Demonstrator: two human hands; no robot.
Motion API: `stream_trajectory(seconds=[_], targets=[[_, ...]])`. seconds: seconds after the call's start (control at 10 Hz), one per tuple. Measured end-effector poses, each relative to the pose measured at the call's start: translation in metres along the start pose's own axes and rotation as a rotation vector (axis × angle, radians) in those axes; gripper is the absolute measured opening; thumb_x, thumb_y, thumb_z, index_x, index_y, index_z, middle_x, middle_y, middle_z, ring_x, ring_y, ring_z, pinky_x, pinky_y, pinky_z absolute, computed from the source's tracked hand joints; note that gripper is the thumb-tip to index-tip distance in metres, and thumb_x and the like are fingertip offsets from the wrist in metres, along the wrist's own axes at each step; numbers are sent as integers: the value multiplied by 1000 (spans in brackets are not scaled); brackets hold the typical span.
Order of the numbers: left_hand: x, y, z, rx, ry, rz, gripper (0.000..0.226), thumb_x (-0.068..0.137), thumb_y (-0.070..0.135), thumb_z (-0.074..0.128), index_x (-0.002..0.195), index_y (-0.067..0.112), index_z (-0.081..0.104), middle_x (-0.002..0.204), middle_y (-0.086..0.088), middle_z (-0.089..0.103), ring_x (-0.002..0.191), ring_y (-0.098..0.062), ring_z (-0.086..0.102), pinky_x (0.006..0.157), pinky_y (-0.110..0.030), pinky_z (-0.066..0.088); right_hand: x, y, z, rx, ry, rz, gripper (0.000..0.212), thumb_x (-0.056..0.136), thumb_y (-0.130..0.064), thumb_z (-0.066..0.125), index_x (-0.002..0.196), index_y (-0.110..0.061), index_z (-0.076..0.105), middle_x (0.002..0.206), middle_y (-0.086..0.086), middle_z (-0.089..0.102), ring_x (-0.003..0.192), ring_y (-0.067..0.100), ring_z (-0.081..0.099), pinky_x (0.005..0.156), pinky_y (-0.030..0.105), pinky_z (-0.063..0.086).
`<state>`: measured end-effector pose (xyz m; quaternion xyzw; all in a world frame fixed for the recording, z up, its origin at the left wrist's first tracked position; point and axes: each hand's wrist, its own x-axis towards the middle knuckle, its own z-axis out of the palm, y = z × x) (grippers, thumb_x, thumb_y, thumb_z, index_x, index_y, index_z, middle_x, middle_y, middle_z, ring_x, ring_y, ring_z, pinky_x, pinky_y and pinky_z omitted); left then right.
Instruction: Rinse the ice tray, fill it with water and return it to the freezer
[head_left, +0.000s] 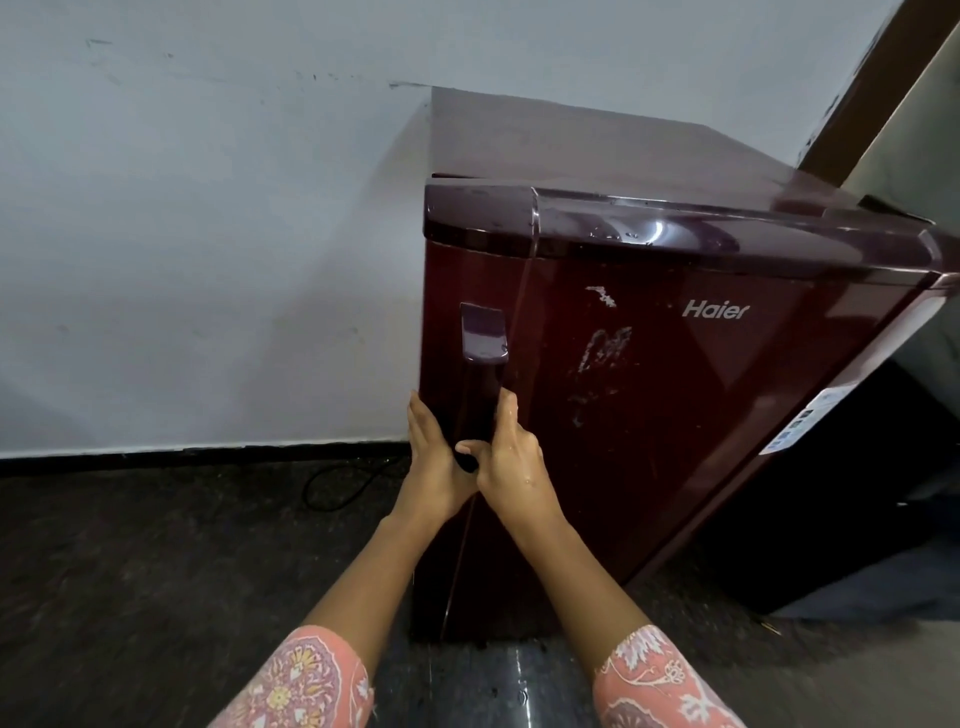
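Two bare hands grip the long vertical handle (475, 395) of a small glossy maroon refrigerator (649, 415), its door shut. The left hand (434, 467) and the wet right hand (511, 467) both curl their fingers around the handle. No ice tray shows. A black cable (337, 480) lies on the dark speckled floor (156, 571) beside a pale wall (208, 234).
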<state>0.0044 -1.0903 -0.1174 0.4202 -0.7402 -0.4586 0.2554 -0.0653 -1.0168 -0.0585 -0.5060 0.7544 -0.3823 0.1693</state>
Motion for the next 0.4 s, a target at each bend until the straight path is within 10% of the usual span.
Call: stream_trajectory(seconds=[0.2, 0.4], targets=[[-17, 2, -10, 407, 17, 78, 106, 85, 33, 64, 144, 1, -18, 157, -18, -2, 144, -30, 8, 117, -51, 7, -11, -2, 6, 161, 34, 38, 65, 93, -14, 51, 145, -29, 15, 136, 8, 49, 122, 17, 50, 97, 33, 48], [-59, -1, 8, 669, 67, 139, 83, 95, 33, 44, 144, 1, -15, 155, -18, -13, 144, -26, -12, 114, -43, -10, -47, 26, -4, -316, 56, 3, 56, 95, -35, 46, 145, -22, 24, 137, 5, 46, 125, 23, 42, 101, 32, 37]])
